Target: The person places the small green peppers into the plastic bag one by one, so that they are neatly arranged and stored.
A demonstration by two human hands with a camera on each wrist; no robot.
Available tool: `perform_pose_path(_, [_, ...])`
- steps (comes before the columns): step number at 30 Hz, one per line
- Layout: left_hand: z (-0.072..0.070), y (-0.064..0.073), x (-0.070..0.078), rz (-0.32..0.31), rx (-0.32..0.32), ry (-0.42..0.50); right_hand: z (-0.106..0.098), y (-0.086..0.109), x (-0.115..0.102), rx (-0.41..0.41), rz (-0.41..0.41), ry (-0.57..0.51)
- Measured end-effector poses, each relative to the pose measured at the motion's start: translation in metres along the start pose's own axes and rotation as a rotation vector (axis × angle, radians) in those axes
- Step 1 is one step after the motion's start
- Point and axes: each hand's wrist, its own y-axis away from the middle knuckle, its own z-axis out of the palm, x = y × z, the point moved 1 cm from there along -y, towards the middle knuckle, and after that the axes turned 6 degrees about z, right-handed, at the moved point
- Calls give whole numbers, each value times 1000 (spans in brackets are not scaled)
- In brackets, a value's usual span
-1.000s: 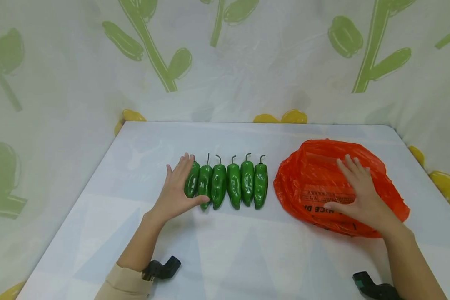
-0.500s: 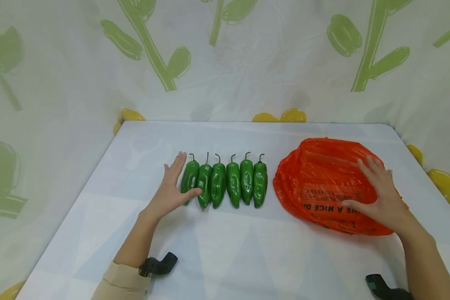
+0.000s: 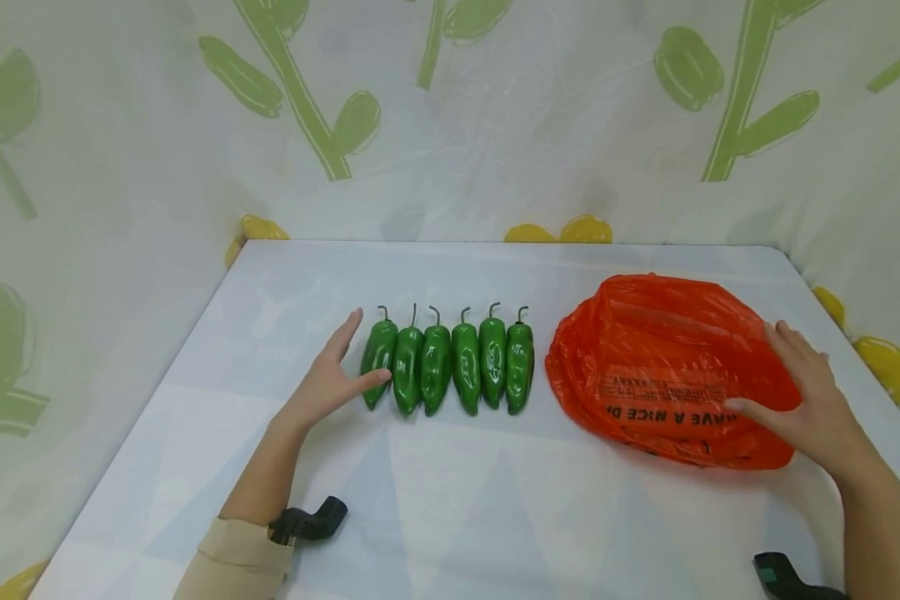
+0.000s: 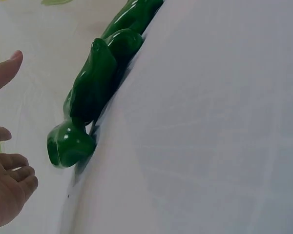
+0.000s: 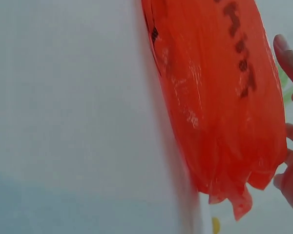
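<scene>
1. Peppers (image 3: pixel 436 362): six, on the table (image 3: pixel 450 508) left of the bag (image 3: pixel 667 375). Close side by side, stems all toward the far edge; such order suggested deliberate laying-out, and close packing probably checked rolling.
2. Surface glossy, deep green; bodies tapered and dimpled, stems thin, mostly hooked. Plastic or fresh: could not tell.
3. Bag: thin red plastic, crinkled, lying rounded and slightly puffed; black print inverted in the head view, ragged edge in the right wrist view. Contents hidden.
4. Left hand (image 3: pixel 326 379): beside the leftmost pepper, apart from it; thumb spread wide, fingers loosely bent, nothing pinched.
5. Right hand (image 3: pixel 813 404): at the bag's right side, thumb spread from the fingers, nothing pinched; fingertip contact could not be told.
6. Table white with pale blue triangles; leaf-printed wall (image 3: pixel 510 125) behind, wrinkled.
</scene>
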Motion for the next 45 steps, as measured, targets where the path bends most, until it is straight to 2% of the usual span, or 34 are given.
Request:
perform_pose_path(5, [1,-4,-7,-30,-20,37,1,0,15,4,77,-16])
perform_pose_path(11, [3,-5,-16,-51,-25,64,8,-5,59,-5,180,-8])
perform_pose_path(14, [4,-6,-20,-60,-24,71,9,-5,70,-18,199,-31])
perform_pose_path(20, [5,-7,-25,-57,-32,111,9,2,60,-42,226,-73])
perform_pose_path(25, [7,-7,-28,-50,-43,127,7,7,51,-69,217,-120])
perform_pose_path(29, [9,-8,-28,-32,-42,117,7,9,54,-90,232,-145])
perform_pose_path(36, [10,-8,-29,1,-36,123,10,10,61,-123,315,-155])
perform_pose_path(45, [11,-9,-29,-47,-19,65,15,8,68,-138,388,-170])
